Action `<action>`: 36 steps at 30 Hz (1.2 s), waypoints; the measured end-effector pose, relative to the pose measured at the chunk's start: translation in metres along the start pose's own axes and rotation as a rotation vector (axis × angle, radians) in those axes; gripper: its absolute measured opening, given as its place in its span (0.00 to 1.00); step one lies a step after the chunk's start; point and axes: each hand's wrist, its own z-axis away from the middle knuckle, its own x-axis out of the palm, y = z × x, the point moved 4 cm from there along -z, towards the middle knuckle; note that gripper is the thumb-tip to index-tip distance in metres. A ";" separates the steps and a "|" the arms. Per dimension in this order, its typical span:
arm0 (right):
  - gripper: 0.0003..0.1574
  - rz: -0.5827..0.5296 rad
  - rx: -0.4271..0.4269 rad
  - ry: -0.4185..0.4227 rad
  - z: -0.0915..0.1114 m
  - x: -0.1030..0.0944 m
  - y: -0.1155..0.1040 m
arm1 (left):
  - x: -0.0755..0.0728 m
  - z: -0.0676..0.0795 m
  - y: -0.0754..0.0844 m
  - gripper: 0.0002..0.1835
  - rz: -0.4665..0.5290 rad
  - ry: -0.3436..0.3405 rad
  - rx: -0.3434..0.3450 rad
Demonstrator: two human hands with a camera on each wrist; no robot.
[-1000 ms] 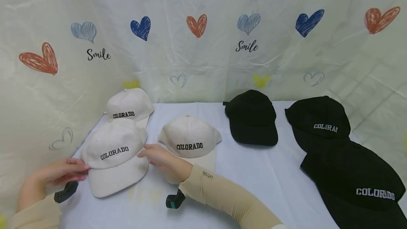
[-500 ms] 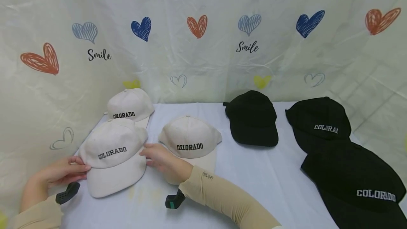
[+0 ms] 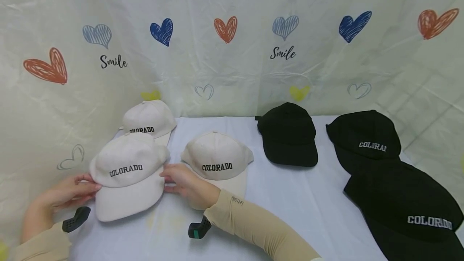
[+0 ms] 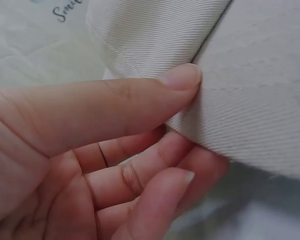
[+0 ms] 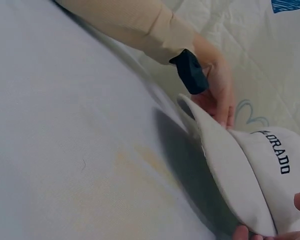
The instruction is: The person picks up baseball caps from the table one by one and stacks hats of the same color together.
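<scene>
Since a second ago, the near white cap (image 3: 127, 166) has shifted a little to the left, and it now hides the lower part of some lettering on the far white cap (image 3: 149, 116) behind it. Both hands hold it by the brim. The left hand (image 3: 70, 191) pinches the left corner where brim meets crown — thumb on top, fingers underneath. The right hand (image 3: 185, 184) grips the right end, its thumb above and fingertips below in the right wrist view; there the brim stands off the table, over a dark shadow.

Beige sleeves (image 3: 261, 224) cover the forearms, with a black device at each wrist. Just right of the right hand sits the middle white cap (image 3: 216, 152), its brim partly behind that hand. Farther right, well apart, is a plain-fronted black cap (image 3: 288, 136); at the far right another black cap (image 3: 360, 134) is overlapped by the near black cap (image 3: 402, 196) — both lettered in white. All lie on a white cloth (image 3: 304, 212), before a pale curtain (image 3: 246, 67) printed with hearts and "Smile".
</scene>
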 end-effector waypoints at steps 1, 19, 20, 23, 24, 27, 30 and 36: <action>0.33 0.001 -0.001 0.004 0.000 0.000 -0.001 | 0.000 0.000 0.001 0.04 -0.012 0.011 0.008; 0.34 -0.022 -0.017 -0.062 0.003 -0.004 -0.009 | 0.000 0.012 0.024 0.12 0.134 0.116 0.153; 0.34 -0.018 -0.022 -0.071 0.003 -0.004 -0.010 | 0.000 0.012 0.024 0.12 0.146 0.117 0.160; 0.35 -0.008 -0.041 -0.091 0.003 -0.005 -0.014 | 0.001 0.013 0.025 0.13 0.180 0.127 0.188; 0.35 0.000 -0.049 -0.102 0.003 -0.005 -0.015 | 0.001 0.014 0.026 0.13 0.188 0.125 0.208; 0.35 0.010 -0.064 -0.126 0.005 -0.005 -0.020 | 0.001 0.015 0.029 0.15 0.227 0.102 0.282; 0.36 0.016 -0.082 -0.152 0.007 -0.004 -0.025 | 0.001 0.017 0.032 0.16 0.260 0.076 0.347; 0.37 0.026 -0.116 -0.181 0.012 -0.006 -0.033 | 0.002 0.020 0.039 0.16 0.259 0.111 0.379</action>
